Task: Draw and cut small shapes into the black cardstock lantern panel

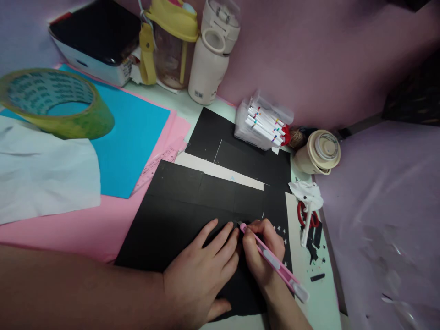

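Observation:
My left hand (206, 270) lies flat with its fingers spread on a large sheet of black paper (175, 201). Close to its fingertips, my right hand (264, 250) is closed around a pink craft knife (275, 261). The knife slants, its tip down at the black paper and its grey end towards the lower right. Faint straight creases or lines cross the upper part of the sheet. Several small white star-shaped cut-outs (284, 233) show along its right side. Part of a pale board (292, 229) sticks out under the right edge.
A pink ruler (154, 167), blue paper (137, 137) and a large tape roll (99, 114) are at left. Bottles (209, 64) stand behind. A clear box of white pens (264, 121), a cream cup (318, 151), red-handled scissors (302, 214) and black scraps (316, 277) are at right.

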`<action>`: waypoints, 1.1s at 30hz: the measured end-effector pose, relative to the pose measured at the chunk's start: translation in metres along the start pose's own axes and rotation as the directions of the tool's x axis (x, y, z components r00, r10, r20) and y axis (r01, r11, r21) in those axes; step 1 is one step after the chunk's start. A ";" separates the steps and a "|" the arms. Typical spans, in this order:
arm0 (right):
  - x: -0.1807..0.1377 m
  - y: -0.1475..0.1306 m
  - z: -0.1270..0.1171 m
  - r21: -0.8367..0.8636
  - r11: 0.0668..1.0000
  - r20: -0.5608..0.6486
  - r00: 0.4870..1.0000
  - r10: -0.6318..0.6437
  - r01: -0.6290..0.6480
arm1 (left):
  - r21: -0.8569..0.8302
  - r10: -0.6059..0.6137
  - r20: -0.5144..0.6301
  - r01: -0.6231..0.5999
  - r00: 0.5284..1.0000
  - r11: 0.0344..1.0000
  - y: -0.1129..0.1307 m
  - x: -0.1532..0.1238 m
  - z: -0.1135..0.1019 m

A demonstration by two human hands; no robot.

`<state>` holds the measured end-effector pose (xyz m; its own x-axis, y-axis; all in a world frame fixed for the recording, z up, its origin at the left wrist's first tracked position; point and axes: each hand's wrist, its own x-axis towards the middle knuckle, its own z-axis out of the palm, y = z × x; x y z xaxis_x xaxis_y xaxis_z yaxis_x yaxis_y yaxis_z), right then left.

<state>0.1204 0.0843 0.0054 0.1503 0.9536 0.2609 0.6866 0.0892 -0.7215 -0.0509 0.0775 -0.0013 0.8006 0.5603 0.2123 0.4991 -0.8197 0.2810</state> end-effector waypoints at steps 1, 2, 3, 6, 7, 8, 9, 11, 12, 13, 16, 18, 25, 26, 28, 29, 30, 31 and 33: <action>0.000 0.000 0.000 -0.002 1.000 -0.002 1.000 0.003 -0.003 | 0.001 -0.001 0.003 0.001 1.000 1.000 0.000 0.000 0.000; 0.000 0.000 0.000 -0.005 1.000 -0.006 1.000 0.009 -0.009 | 0.002 -0.001 0.006 0.001 1.000 1.000 0.000 0.000 0.000; 0.000 0.000 0.000 -0.004 1.000 -0.013 1.000 0.015 -0.015 | 0.004 -0.002 0.007 0.002 1.000 1.000 0.000 0.000 0.000; 0.000 -0.001 -0.001 0.016 0.999 -0.052 0.998 0.035 -0.034 | 0.006 -0.003 0.004 0.003 1.000 1.000 0.000 0.000 0.000; 0.000 -0.001 -0.001 0.023 0.999 -0.065 0.997 0.039 -0.038 | 0.005 -0.003 0.003 0.003 1.000 1.000 0.000 0.000 -0.001; 0.001 -0.001 -0.001 0.028 0.999 -0.073 0.997 0.040 -0.038 | 0.004 -0.003 0.002 0.003 1.000 1.000 0.000 0.000 -0.001; 0.001 -0.001 -0.001 0.029 0.999 -0.077 0.996 0.039 -0.036 | 0.002 -0.003 0.000 0.003 1.000 1.000 -0.001 0.000 -0.001; 0.001 0.000 -0.001 0.025 0.999 -0.070 0.997 0.031 -0.029 | 0.000 -0.003 0.000 0.003 1.000 1.000 -0.001 0.000 -0.001; 0.002 0.000 0.000 0.024 0.999 -0.066 0.997 0.028 -0.026 | -0.002 -0.002 0.001 0.002 1.000 1.000 -0.001 0.000 -0.001; 0.002 0.000 0.000 0.024 0.999 -0.065 0.998 0.025 -0.024 | -0.003 -0.002 0.000 0.002 1.000 1.000 0.000 0.000 -0.001; 0.002 0.000 0.001 0.025 0.999 -0.068 0.997 0.024 -0.022 | -0.005 -0.005 -0.006 0.005 1.000 1.000 0.000 0.000 0.000; 0.002 -0.001 0.001 0.022 0.999 -0.071 0.997 0.026 -0.024 | -0.003 -0.007 -0.011 0.007 1.000 1.000 0.000 0.000 0.000; 0.000 0.002 0.001 0.007 0.999 -0.067 0.997 0.045 -0.044 | 0.015 -0.009 -0.009 0.009 1.000 1.000 0.000 0.000 -0.001; 0.000 0.002 0.001 0.000 0.999 -0.063 0.997 0.045 -0.045 | 0.016 -0.008 -0.008 0.008 1.000 1.000 0.000 0.000 -0.002; 0.000 0.003 0.001 -0.017 0.999 -0.058 0.997 0.041 -0.042 | 0.013 -0.005 -0.005 0.005 1.000 1.000 0.000 0.000 -0.002; 0.000 0.004 0.001 -0.024 0.999 -0.056 0.998 0.036 -0.038 | 0.010 -0.005 -0.003 0.005 1.000 1.000 0.000 0.000 -0.002; -0.001 0.004 0.001 -0.027 0.999 -0.051 0.998 0.031 -0.033 | 0.008 -0.003 0.000 0.003 1.000 1.000 0.000 -0.001 -0.002; -0.001 0.004 0.001 -0.026 0.999 -0.045 0.999 0.026 -0.027 | 0.005 -0.001 0.002 0.001 1.000 1.000 0.000 -0.001 -0.002; -0.001 0.004 0.000 -0.020 1.000 -0.030 0.999 0.015 -0.016 | 0.000 0.001 0.005 -0.001 1.000 1.000 0.000 0.000 -0.002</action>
<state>0.1225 0.0840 0.0022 0.1823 0.9458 0.2689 0.6985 0.0679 -0.7124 -0.0519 0.0778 0.0000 0.8027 0.5591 0.2076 0.4984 -0.8201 0.2813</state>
